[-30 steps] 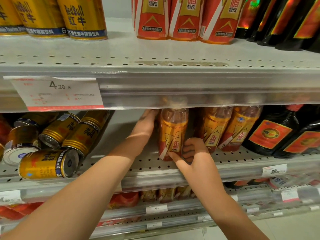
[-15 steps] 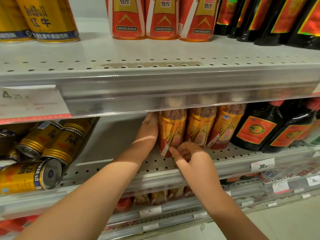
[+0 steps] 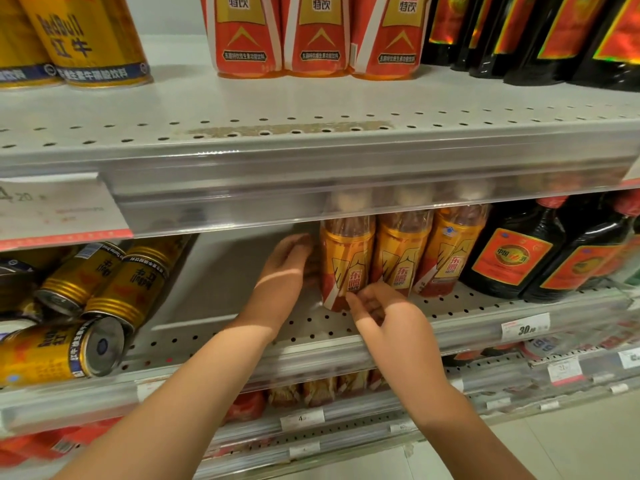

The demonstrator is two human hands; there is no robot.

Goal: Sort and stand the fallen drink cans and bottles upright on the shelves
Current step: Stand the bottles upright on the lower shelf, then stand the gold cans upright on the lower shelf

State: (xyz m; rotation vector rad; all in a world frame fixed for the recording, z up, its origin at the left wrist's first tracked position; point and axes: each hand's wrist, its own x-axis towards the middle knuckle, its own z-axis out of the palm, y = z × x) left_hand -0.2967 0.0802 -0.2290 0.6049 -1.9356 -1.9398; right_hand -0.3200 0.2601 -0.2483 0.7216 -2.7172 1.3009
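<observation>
So the orange-and-gold plastic drink bottle (image 3: pixel 346 265) is standing on the middle perforated white metal shelf (image 3: pixel 467 306), long axis straight up. Its cap end is lost behind the clear plastic price rail (image 3: pixel 346 188) of the shelf above. It's the leftmost of a row, touching the two matching orange-and-gold bottles (image 3: pixel 401 251) on its right. Past those come the dark glass bottles with red labels (image 3: pixel 512 258).

We've got both hands on it. Our left hand (image 3: pixel 282 275) sits against its left side at about label height, fingers laid along the plastic. Whether the tips hook round the back we can't tell, it's blurry there. Our right hand (image 3: pixel 384 310) is low at the front right, thumb on the bottom of the label. Its other fingers are curled into the gap beside the neighbour bottle, so it reads as a light pinch at the base.

Our take: this one is pretty much done, maybe a last nudge right to close the row. What matters next is off to the left. The fallen gold metal cans (image 3: pixel 131 289) are piled on the same shelf, well apart from the bottle across a bare stretch. The front gold can (image 3: pixel 52 355) lies on its side, long axis running roughly left-right, one round end facing our hands. The left hand is the nearer one, so we'd reach with that, grab round the body and tip it up.
</observation>
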